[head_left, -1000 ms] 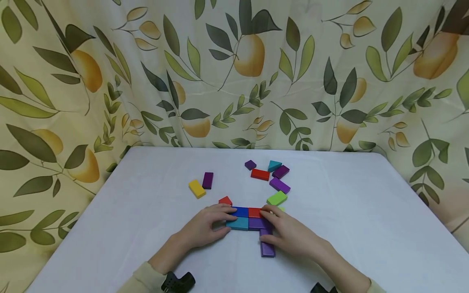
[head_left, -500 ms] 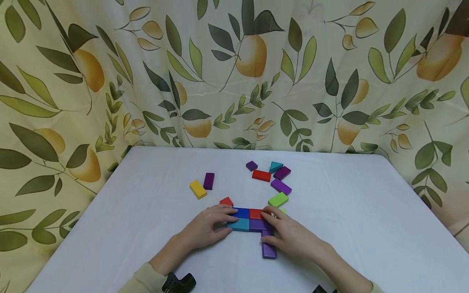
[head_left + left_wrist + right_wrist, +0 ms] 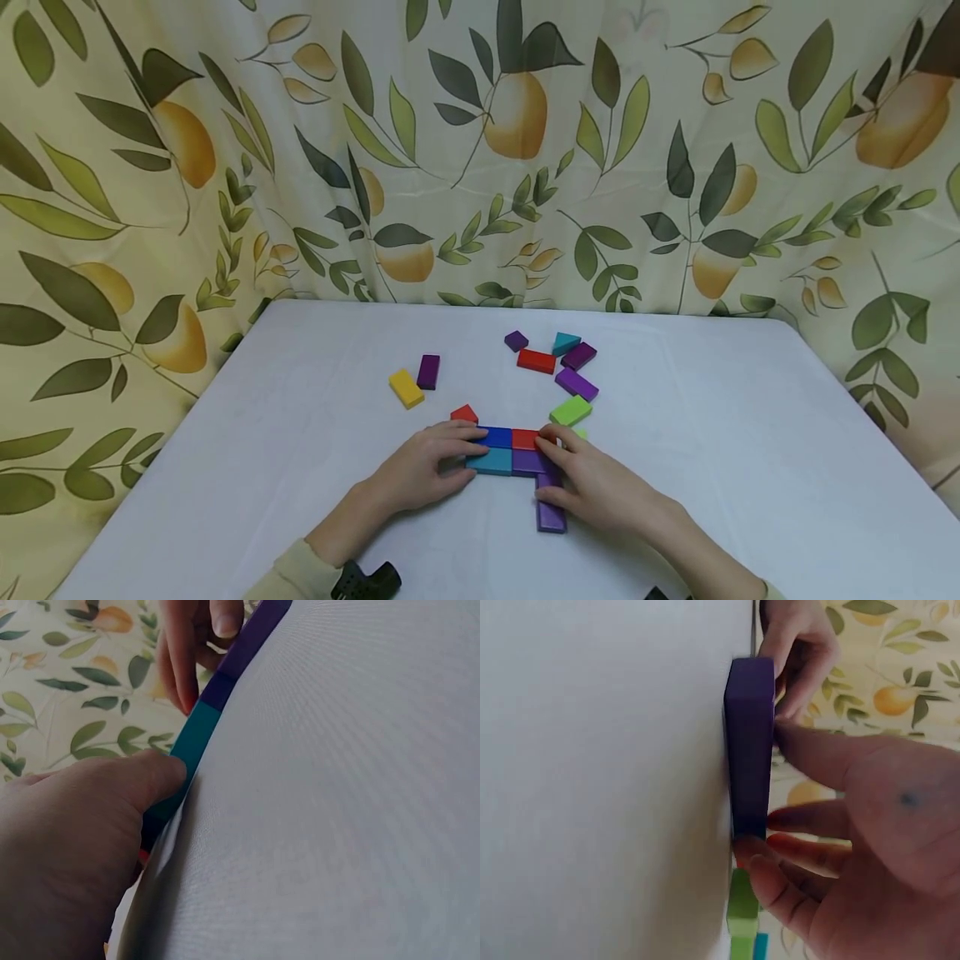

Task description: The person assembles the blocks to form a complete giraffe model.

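Flat toy blocks lie joined on the white table: a blue block (image 3: pixel 498 437) beside a red block (image 3: pixel 525 439), with a teal block (image 3: pixel 489 462) and a purple block (image 3: pixel 525 463) in the nearer row. A second purple block (image 3: pixel 551 517) extends toward me at the right. My left hand (image 3: pixel 423 467) holds the left end, fingertips over blue and teal; its thumb presses the teal block's side (image 3: pixel 193 739) in the left wrist view. With bent fingers, my right hand (image 3: pixel 596 479) holds the right end, index at the red block, thumb on the extending purple block (image 3: pixel 750 742).
Behind the joined blocks sit a small red block (image 3: pixel 465 413) and a green block (image 3: pixel 571 410). Several purple, red and teal blocks lie farther back, including a teal triangle (image 3: pixel 566 342). A yellow block (image 3: pixel 407 389) and dark purple block (image 3: pixel 428 372) are back left.
Both hands stay in the same place on the blocks. The head view has shifted very slightly, and no block has visibly moved relative to the others.
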{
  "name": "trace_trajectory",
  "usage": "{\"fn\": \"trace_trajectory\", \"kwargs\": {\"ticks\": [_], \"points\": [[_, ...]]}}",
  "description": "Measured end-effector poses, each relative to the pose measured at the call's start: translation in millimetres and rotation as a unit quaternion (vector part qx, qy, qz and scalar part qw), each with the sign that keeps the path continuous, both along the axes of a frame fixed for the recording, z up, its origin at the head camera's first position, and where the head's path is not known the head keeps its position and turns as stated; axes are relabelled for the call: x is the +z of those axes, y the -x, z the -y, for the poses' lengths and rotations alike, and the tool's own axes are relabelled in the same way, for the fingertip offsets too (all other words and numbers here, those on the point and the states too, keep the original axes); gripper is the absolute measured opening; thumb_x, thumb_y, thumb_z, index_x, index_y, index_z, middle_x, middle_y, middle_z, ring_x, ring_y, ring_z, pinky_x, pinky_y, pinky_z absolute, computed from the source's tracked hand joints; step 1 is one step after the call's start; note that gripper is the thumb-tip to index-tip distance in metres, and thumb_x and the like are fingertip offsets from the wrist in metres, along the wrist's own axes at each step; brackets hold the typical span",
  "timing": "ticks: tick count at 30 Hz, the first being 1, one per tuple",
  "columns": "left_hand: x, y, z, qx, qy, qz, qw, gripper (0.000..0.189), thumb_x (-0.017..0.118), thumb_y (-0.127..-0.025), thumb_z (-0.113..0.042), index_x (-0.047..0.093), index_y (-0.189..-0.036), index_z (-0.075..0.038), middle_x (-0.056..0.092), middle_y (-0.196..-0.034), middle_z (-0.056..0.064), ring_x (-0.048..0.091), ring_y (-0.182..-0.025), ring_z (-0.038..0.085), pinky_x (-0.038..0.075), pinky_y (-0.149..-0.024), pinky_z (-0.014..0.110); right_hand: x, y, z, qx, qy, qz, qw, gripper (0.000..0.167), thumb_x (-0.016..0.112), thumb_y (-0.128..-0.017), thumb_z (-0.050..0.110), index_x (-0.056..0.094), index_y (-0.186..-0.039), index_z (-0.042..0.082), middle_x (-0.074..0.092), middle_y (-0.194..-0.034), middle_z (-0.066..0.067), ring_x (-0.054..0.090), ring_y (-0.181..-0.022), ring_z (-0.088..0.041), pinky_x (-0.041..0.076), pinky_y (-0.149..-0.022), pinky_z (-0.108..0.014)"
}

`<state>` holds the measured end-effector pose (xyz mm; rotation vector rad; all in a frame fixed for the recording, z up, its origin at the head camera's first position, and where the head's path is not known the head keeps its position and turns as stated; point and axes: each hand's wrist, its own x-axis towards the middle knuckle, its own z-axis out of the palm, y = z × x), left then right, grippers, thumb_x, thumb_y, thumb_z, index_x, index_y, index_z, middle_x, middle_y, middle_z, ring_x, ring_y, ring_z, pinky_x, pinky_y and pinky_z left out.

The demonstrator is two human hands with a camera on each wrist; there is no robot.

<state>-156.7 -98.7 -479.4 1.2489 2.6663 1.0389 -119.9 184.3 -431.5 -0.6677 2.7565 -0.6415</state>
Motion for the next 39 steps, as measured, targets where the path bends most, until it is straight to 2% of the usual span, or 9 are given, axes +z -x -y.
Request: {"fn": "trace_trajectory", "kwargs": {"ticks": [7,12,17,20,23,27,32,35,39], "points": [[-0.4,0.5,1.0,-0.010,-0.015,-0.010,0.9998,0.035,0.072,-0.094,-0.020,0.071,-0.129,-0.014,0.058,-0.142,-0.003,0.048,-0.136,0.017,0.041,-0.110,0.044,7.4,0.1,-8,0.025,0.005,-0.058,0.9980,0.054,0.075,-0.092,0.032,0.062,-0.139,0.010,0.051,-0.145,-0.012,0.050,-0.132,-0.034,0.050,-0.099,-0.049],[-2.5,0.0,4.1,-0.009,-0.033,-0.012,0.9993,0.033,0.073,-0.093,-0.018,0.072,-0.126,-0.012,0.061,-0.139,-0.002,0.050,-0.134,0.017,0.042,-0.109,0.044,3.2,3.1,-9,0.087,0.010,-0.048,0.9950,0.048,0.072,-0.095,0.026,0.062,-0.139,0.010,0.053,-0.145,-0.009,0.048,-0.134,-0.033,0.048,-0.102,-0.047],[-5.7,1.1,3.9,-0.013,-0.043,-0.013,0.9989,0.031,0.073,-0.094,-0.017,0.072,-0.125,-0.013,0.061,-0.139,-0.003,0.050,-0.134,0.017,0.041,-0.110,0.043,-0.5,3.5,-10,0.104,-0.005,-0.055,0.9931,0.047,0.071,-0.096,0.025,0.062,-0.139,0.009,0.054,-0.144,-0.009,0.048,-0.134,-0.033,0.048,-0.101,-0.047],[-4.1,2.3,2.6,-0.002,-0.052,-0.009,0.9986,0.031,0.072,-0.094,-0.017,0.072,-0.125,-0.014,0.061,-0.138,-0.005,0.051,-0.133,0.014,0.042,-0.109,0.041,-0.7,3.7,-11,0.104,-0.007,-0.059,0.9928,0.047,0.072,-0.095,0.025,0.063,-0.139,0.009,0.055,-0.143,-0.009,0.049,-0.132,-0.033,0.049,-0.100,-0.047],[0.8,6.2,3.7,0.028,-0.063,0.000,0.9977,0.031,0.072,-0.094,-0.016,0.072,-0.125,-0.014,0.063,-0.135,-0.005,0.051,-0.132,0.012,0.043,-0.108,0.040,-0.5,5.0,-10,0.106,-0.009,-0.061,0.9925,0.047,0.073,-0.095,0.025,0.063,-0.138,0.009,0.055,-0.143,-0.008,0.050,-0.132,-0.033,0.049,-0.100,-0.046],[9.8,19.4,7.1,0.099,-0.062,0.014,0.9931,0.031,0.072,-0.095,-0.018,0.072,-0.126,-0.015,0.064,-0.133,-0.002,0.050,-0.131,0.015,0.044,-0.107,0.042,-0.8,4.4,-10,0.104,-0.012,-0.063,0.9925,0.046,0.072,-0.095,0.024,0.063,-0.138,0.009,0.055,-0.143,-0.009,0.050,-0.132,-0.033,0.049,-0.100,-0.047],[22.3,51.1,16.7,0.180,-0.026,0.034,0.9827,0.040,0.071,-0.095,-0.020,0.066,-0.134,-0.013,0.058,-0.140,0.004,0.046,-0.135,0.025,0.043,-0.108,0.046,-0.9,3.8,-12,0.106,-0.011,-0.069,0.9919,0.046,0.072,-0.095,0.023,0.063,-0.138,0.009,0.056,-0.142,-0.009,0.051,-0.131,-0.033,0.049,-0.100,-0.046],[26.2,71.8,23.7,0.193,0.023,0.042,0.9800,0.050,0.071,-0.095,-0.021,0.059,-0.142,-0.011,0.051,-0.147,0.009,0.042,-0.138,0.030,0.042,-0.108,0.048,-1.4,3.7,-13,0.106,-0.013,-0.074,0.9915,0.046,0.073,-0.094,0.022,0.064,-0.138,0.009,0.057,-0.142,-0.009,0.052,-0.131,-0.032,0.049,-0.100,-0.046],[29.6,90.1,34.2,0.175,0.077,0.051,0.9802,0.058,0.070,-0.094,-0.019,0.052,-0.146,-0.006,0.046,-0.151,0.015,0.040,-0.138,0.036,0.043,-0.107,0.051,-2.7,4.0,-11,0.108,-0.013,-0.077,0.9911,0.046,0.072,-0.095,0.023,0.064,-0.138,0.009,0.057,-0.142,-0.008,0.052,-0.131,-0.032,0.049,-0.101,-0.045]]}}
